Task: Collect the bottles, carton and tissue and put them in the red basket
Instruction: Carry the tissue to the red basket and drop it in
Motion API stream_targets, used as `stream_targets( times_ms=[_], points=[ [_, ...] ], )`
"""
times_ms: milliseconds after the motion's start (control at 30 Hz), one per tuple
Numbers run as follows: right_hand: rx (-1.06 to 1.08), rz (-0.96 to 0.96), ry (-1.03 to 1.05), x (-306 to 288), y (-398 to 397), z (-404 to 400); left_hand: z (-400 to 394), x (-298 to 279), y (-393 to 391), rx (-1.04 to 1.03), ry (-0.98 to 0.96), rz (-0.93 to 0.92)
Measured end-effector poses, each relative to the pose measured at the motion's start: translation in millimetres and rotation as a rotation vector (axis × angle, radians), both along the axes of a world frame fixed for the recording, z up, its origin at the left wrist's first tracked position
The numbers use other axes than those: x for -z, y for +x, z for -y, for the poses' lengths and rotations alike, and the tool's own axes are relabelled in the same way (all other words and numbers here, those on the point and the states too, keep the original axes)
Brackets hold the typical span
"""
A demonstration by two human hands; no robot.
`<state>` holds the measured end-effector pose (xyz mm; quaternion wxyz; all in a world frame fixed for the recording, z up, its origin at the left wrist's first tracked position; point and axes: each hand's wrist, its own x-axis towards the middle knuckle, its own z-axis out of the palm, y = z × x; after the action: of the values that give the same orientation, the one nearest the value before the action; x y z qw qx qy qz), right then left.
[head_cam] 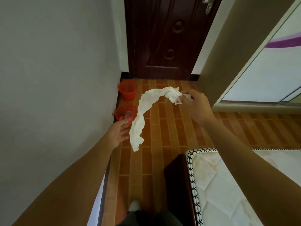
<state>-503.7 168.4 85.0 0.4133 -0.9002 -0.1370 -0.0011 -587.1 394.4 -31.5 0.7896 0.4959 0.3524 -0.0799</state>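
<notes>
Nearest the lens: dark trousers and a white shoe (134, 205) at the bottom edge of the floor, on the brown plank-pattern floor (171, 131); quilted mattress (244, 185) with black-and-white piping fills the bottom-right corner, dark wooden frame edge (175, 176) along its left side. Both forearms reach forward, hands well apart; right hand (195, 105) pinches one end of the tissue (140, 115), fingers curled round the bunched part; tissue arcs up and left, then hangs down as a long crumpled strip, free end in the air above the floor. Left hand (119, 131) sits just left of the hanging strip, fingers straight and relaxed, gripping nothing; whether it touches the tissue, can't tell. Near red basket (120, 111) against the left wall's foot, just beyond the left fingertips; clear bottle (128, 115) visible inside, rest of contents blurred. Second red basket (127, 90) further along the same wall, by the floor's far-left corner. Dark brown door (162, 38) closes the far end; beige partition (228, 54) and a white sliding panel (268, 70) on the right.
</notes>
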Motion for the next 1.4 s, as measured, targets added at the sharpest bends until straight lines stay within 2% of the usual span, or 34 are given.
stream_targets(
  times_ms=[367,800,1400],
  points=[
    [-0.006,-0.001,0.024,13.6,148.3,-34.1,-50.4,19.8,137.2,0.002,0.058,-0.016],
    [-0.109,-0.036,0.06,13.7,410.8,-58.7,-62.5,7.8,377.7,-0.12,0.044,-0.001],
    [-0.302,-0.029,0.033,38.9,641.8,-140.4,-125.1,34.0,586.2,-0.269,0.004,-0.039]
  ],
)
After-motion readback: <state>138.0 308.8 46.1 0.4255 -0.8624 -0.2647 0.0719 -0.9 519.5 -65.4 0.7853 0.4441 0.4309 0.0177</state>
